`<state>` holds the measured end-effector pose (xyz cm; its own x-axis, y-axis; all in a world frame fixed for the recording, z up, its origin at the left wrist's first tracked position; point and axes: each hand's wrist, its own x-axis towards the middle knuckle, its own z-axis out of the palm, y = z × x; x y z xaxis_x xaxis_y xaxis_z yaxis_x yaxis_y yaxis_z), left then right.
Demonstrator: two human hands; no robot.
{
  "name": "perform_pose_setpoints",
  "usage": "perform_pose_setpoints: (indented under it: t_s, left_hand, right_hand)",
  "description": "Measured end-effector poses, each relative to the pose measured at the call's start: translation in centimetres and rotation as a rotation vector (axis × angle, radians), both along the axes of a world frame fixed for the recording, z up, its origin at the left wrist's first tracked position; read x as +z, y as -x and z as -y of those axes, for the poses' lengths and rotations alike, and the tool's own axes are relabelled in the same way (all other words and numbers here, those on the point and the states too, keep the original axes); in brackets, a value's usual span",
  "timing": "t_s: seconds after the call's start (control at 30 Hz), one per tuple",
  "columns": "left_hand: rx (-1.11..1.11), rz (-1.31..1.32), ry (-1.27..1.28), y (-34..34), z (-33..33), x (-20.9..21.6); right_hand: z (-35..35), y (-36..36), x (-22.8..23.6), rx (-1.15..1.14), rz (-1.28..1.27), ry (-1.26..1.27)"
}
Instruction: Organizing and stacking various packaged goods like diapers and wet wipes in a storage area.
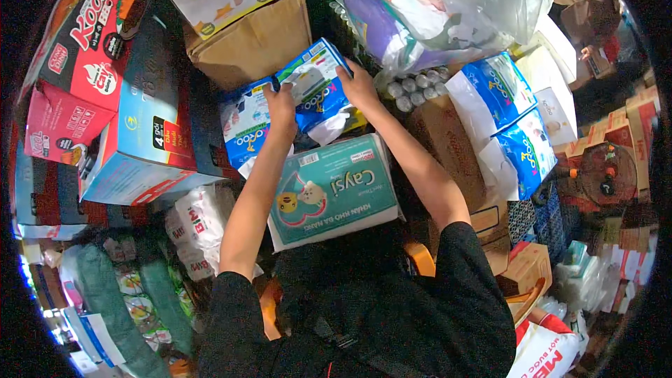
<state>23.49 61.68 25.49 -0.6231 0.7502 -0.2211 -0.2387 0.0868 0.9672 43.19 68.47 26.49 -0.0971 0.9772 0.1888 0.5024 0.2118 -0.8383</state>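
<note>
Both hands grip a blue and white plastic pack (306, 82), which looks like a diaper pack, in front of me. My left hand (281, 103) is closed at its left side, the thumb on top. My right hand (358, 88) is wrapped round its right edge; some fingers are hidden beneath. A similar blue and white pack (241, 126) lies just left, close to my left hand. White paper or film hangs loose at the near end of both packs. Nearer my body, a teal and white pack of dry wipes (336, 192) lies between my forearms.
A brown cardboard box (255, 42) stands beyond, under a white box. Large noodle-type cartons (150, 126) crowd the left. On the right, two more blue packs (514, 122) lie on cardboard. A clear bag of goods (448, 14) sits far right, beside bottles (413, 91).
</note>
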Motion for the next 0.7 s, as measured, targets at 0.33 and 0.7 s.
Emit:
perform_pose_setpoints:
  t_s: [0.33,0.7]
  left_hand:
    - [-0.181,0.087,-0.272,-5.9,5.9,11.0]
    - [-0.647,-0.128,-0.573,-21.0,12.4,18.3]
  right_hand:
    - [3.3,-7.9,10.0,0.066,-0.409,0.046]
    - [17.2,-24.6,18.2,-0.308,-0.301,-0.134]
